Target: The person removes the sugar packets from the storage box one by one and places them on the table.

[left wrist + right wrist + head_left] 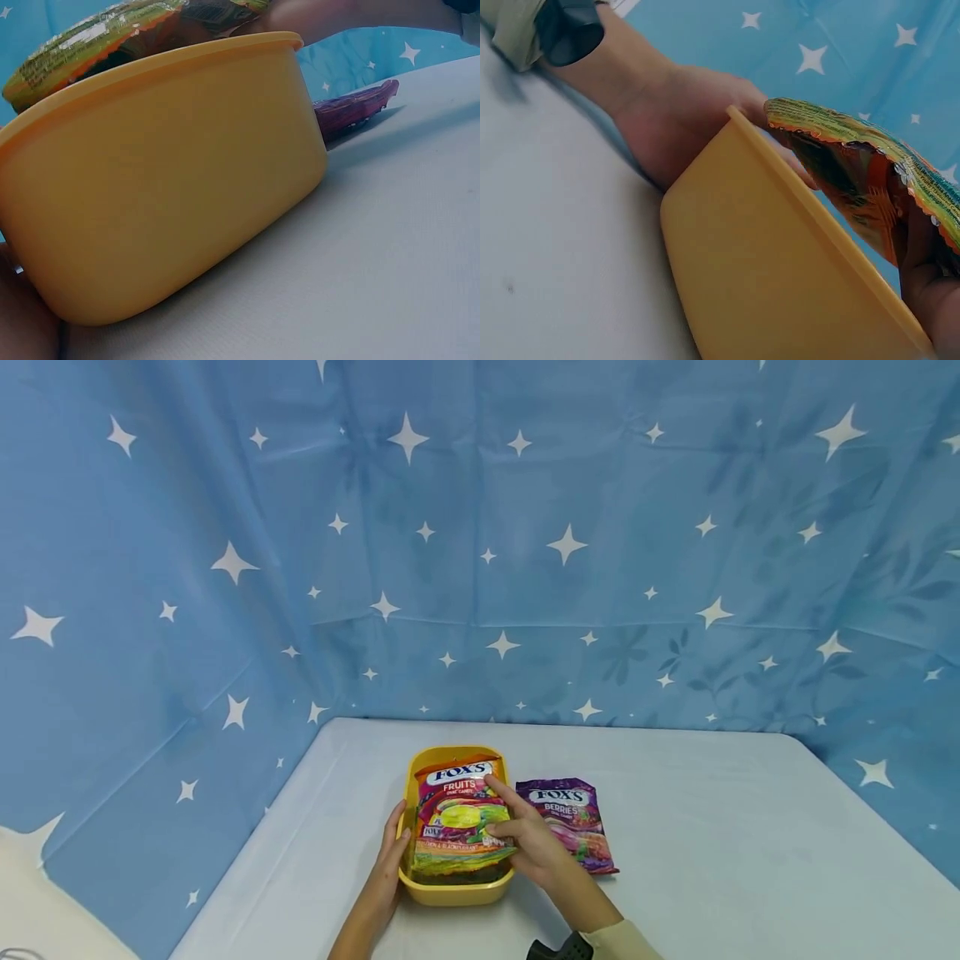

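Note:
A yellow plastic basket [456,896] stands on the table. Over its opening lies a Fox's Fruits candy bag [461,817], orange, red and green, with its near end raised above the rim in the right wrist view. My right hand [534,842] grips this bag by its right side, some fingers on its printed face and others tucked under it. My left hand [384,874] holds the basket's left wall at the rim. Right of the basket a purple Fox's Berries candy bag [581,835] lies flat, partly hidden behind my right hand.
The white table [712,835] extends to the right of the bags. A blue curtain [480,568] with white stars rises behind its far edge and along the left side. A black device [561,948] sits at my right wrist, beside a beige sleeve [621,941].

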`<state>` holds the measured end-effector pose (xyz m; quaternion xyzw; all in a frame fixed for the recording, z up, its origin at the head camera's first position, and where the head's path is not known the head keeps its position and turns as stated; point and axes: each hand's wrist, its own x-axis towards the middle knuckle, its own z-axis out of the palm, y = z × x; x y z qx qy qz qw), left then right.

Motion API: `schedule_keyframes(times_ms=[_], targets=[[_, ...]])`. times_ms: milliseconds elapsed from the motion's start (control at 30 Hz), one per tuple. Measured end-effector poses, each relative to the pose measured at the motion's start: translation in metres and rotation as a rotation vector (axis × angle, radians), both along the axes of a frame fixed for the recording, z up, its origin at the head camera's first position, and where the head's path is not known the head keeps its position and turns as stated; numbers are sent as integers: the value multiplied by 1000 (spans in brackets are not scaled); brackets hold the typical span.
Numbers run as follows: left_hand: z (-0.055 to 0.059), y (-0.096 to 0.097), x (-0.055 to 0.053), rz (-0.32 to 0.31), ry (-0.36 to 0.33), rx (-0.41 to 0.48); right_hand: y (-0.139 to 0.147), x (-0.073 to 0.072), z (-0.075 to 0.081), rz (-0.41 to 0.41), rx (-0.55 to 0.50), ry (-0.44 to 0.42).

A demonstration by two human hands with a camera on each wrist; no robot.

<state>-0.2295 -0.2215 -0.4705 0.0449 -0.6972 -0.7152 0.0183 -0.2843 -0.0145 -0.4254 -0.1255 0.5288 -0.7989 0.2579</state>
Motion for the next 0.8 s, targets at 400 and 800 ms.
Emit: schedule_keyframes(times_ms=[400, 800], targets=[[-2, -1, -1, -24, 0, 15, 5, 3, -5, 2, -111, -37], [0, -2, -1, -29, -15, 9, 28, -2, -4, 5, -161, -35]])
